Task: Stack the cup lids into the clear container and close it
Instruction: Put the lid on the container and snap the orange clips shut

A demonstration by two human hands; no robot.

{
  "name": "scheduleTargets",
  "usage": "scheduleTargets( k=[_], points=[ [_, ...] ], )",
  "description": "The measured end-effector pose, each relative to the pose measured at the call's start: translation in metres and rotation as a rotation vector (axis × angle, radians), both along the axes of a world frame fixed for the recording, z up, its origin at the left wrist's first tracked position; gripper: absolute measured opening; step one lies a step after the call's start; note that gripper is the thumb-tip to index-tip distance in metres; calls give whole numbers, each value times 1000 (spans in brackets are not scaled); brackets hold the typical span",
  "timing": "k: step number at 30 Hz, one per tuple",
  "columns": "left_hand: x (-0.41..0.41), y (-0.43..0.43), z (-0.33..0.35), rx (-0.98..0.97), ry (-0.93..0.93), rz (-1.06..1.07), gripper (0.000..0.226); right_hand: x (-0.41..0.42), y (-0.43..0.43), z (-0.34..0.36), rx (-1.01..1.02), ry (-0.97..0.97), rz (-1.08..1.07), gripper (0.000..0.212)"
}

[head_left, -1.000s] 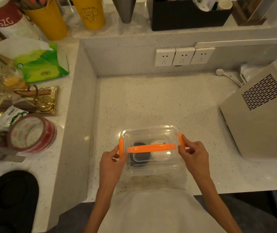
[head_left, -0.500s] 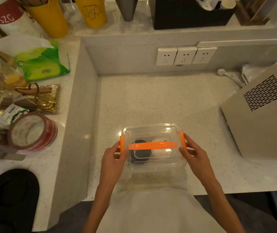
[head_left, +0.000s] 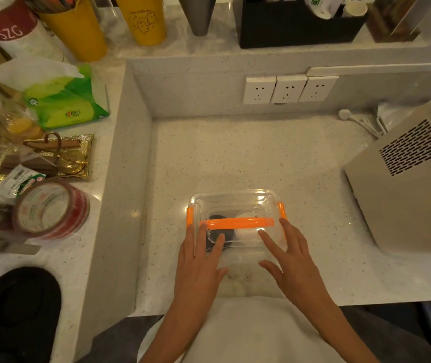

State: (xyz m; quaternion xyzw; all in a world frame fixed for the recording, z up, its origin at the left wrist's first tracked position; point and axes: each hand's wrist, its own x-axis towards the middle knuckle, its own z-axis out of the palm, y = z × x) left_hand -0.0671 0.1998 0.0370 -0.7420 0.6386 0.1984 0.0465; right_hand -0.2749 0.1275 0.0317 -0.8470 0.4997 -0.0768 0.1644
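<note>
A: Left to right, quick. What's sitting on the raised ledge?

B: Tape roll [head_left: 52, 208] lying on its side, green tissue pack [head_left: 67, 100] behind it, gold tray [head_left: 59, 155] between them. Well apart from the work.

A: Left hand?

B: Left hand [head_left: 198, 268] is lying flat, fingers spread, fingertips resting on the container's lid near its left orange latch [head_left: 189, 216].

A: Container?

B: Clear container [head_left: 235, 200] is sitting on the lower speckled countertop [head_left: 235, 153], near the front edge. Long axis running left-right, orange handle [head_left: 238, 222] lying along it. Lid on. Black cup lid [head_left: 219, 235] and white cup lid [head_left: 247, 229] showing inside, side by side.

A: Right hand?

B: Right hand [head_left: 293, 260] is also lying flat, fingers splayed, over the lid's right part beside the right latch [head_left: 282, 209].

A: Obstacles?

B: Beige vented appliance [head_left: 405, 179] standing at far right, apart. Wall sockets [head_left: 289, 89] behind.
</note>
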Motion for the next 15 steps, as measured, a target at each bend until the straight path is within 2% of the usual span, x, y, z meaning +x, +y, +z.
scheduleTargets(
  k=[7,15],
  points=[
    [39,-53,-10,-311,211,132,57,41,-62,-15,25,-151,-14,62],
    [137,-188,-17,-285,53,153,54,140,-184,-27,17,-220,-22,53]
  ],
)
